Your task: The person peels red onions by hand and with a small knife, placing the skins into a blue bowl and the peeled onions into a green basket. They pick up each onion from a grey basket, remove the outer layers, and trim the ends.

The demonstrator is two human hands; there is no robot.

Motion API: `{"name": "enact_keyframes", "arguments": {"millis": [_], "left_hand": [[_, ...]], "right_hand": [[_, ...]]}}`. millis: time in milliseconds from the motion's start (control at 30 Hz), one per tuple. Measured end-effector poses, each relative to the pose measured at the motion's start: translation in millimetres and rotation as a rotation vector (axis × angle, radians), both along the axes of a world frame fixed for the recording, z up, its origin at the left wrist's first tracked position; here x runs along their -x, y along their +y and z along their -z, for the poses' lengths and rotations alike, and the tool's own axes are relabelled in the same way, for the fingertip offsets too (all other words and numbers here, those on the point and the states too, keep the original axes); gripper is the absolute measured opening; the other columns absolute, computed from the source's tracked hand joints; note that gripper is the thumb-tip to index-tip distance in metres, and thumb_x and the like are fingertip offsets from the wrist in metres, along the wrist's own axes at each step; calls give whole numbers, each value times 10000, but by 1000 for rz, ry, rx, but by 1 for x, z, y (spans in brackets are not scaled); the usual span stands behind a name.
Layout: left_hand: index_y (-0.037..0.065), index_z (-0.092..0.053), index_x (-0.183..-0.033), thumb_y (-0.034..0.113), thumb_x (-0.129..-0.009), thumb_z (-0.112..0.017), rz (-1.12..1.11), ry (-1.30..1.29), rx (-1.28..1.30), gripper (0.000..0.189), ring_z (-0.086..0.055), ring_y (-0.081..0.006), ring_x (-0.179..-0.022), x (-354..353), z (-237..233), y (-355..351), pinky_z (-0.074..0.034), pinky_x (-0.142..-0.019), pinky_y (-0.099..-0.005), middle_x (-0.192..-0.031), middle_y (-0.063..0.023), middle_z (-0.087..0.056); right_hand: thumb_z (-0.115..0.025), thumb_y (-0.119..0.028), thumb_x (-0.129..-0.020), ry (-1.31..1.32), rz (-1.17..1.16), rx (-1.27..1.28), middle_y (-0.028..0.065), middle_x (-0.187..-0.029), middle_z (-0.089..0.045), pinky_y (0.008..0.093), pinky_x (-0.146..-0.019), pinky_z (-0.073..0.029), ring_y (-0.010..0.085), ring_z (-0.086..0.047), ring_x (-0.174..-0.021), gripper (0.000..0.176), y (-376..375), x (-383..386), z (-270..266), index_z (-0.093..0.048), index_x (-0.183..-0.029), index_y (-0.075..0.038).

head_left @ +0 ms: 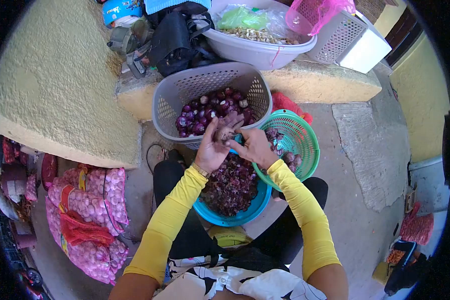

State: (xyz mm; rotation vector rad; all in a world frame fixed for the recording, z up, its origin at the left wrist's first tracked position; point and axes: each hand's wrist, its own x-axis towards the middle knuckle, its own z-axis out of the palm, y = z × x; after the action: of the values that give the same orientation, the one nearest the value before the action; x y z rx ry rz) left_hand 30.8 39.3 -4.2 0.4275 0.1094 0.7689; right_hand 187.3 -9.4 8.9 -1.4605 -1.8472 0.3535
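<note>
My left hand (211,151) holds an unpeeled red onion (225,134) with dry, dull skin, cupped in the fingers. Pressed close against that onion is my right hand (258,148), its fingers closed; a small dark thing shows at the fingertips, too little to name. Below both hands, a blue basin (261,202) holds a heap of dark purple onion skins (230,187). Just beyond them stands a grey perforated basket (161,107) with many shiny peeled red onions (220,106). The green colander (312,150) at the right holds a few unpeeled onions (291,159).
Pink net sacks (87,200) of pale bulbs lie at the left by a wall. On the ledge (325,85) ahead stand a white tub (257,52), a black bag (171,42) and a light perforated basket (337,37). Red netting (287,102) lies behind the colander.
</note>
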Motion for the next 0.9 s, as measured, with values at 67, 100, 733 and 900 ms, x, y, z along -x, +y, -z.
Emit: {"name": "enact_keyframes", "arguments": {"millis": [67, 100, 733, 900], "left_hand": [[11, -383, -1425, 308, -1013, -419, -13, 126, -80, 509, -382, -264, -1370, 2, 2, 0, -314, -1130, -341, -1458, -152, -436], [-2, -398, -1410, 303, -1012, -417, -23, 252, -162, 502, -390, -258, -1365, 3, 2, 0, -316, -1127, -336, -1453, -154, -442], [72, -599, -1080, 462, -1023, -398, -101, 241, -47, 443, -587, -147, -1029, 4, 16, 0, -456, -860, -236, -1210, -105, -636], [53, -576, -1071, 423, -1034, -395, -253, 173, -27, 413, -546, -216, -1208, -11, 11, -9, -462, -883, -242, -1281, -144, -585]], "right_hand": [[-722, -486, -774, -103, -3, -16, 181, -590, -588, 446, -517, -465, 381, -613, -567, 461, 0, -5, -2, -682, -851, -33], [-724, -488, -769, -205, -4, -36, 182, -600, -593, 451, -520, -465, 381, -614, -573, 460, -1, -5, -4, -676, -846, -37], [-699, -541, -779, -170, 73, -133, 159, -578, -596, 429, -485, -469, 351, -619, -541, 532, -4, 4, -3, -674, -981, -50], [-692, -514, -798, -121, 131, 26, 178, -602, -605, 440, -507, -482, 367, -625, -562, 518, -5, 16, 9, -680, -984, -31]]}}
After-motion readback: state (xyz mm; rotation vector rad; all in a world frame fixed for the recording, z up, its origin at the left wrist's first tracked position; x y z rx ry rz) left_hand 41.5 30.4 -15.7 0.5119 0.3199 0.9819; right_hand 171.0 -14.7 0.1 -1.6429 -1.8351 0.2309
